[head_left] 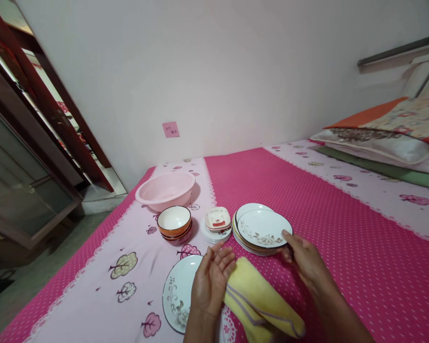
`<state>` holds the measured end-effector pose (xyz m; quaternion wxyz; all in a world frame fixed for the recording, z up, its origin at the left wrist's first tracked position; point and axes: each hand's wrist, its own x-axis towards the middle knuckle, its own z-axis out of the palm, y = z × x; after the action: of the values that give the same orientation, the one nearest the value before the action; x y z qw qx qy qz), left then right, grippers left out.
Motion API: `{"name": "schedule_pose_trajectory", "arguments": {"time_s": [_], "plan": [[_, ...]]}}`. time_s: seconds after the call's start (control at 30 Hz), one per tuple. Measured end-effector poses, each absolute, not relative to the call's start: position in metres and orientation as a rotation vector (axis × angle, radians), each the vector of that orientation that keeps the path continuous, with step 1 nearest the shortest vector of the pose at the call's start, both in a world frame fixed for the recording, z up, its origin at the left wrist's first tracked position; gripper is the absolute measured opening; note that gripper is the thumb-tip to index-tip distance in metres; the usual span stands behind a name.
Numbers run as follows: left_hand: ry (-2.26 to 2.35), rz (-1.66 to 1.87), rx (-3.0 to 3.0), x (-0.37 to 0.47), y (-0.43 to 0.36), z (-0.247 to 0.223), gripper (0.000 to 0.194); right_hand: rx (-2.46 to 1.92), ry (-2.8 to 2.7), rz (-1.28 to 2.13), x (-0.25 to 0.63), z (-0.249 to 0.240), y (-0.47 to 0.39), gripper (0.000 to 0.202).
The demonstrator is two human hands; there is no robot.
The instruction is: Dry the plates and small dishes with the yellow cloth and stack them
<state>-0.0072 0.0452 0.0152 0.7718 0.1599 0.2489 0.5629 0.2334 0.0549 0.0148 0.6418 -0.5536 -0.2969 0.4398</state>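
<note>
My right hand pinches the near right rim of a white floral plate, which lies partly over a stack of plates. Palm up with its fingers apart, my left hand holds nothing. It is above the right part of another floral plate and beside a yellow cloth with purplish stripes. Small square dishes rest on small round plates, left of the plate stack. Farther left, a stack of orange bowls stands upright.
A pink basin sits behind the bowls near the wall. Pillows and a green folded item lie at the far right on the pink patterned bedspread. The bed's left edge drops to a grey floor.
</note>
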Motion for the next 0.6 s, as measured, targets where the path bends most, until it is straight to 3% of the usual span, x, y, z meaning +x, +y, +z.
{"name": "schedule_pose_trajectory", "arguments": {"time_s": [0.37,0.6], "plan": [[0.544,1.220,0.338,-0.006,0.045,0.016,0.033,-1.291,-0.619,0.933,0.235,0.013,0.056,0.047],[0.549,1.211,0.333,-0.005,0.044,0.015,0.032,-1.284,-0.572,0.916,0.233,0.006,0.060,0.063]]}}
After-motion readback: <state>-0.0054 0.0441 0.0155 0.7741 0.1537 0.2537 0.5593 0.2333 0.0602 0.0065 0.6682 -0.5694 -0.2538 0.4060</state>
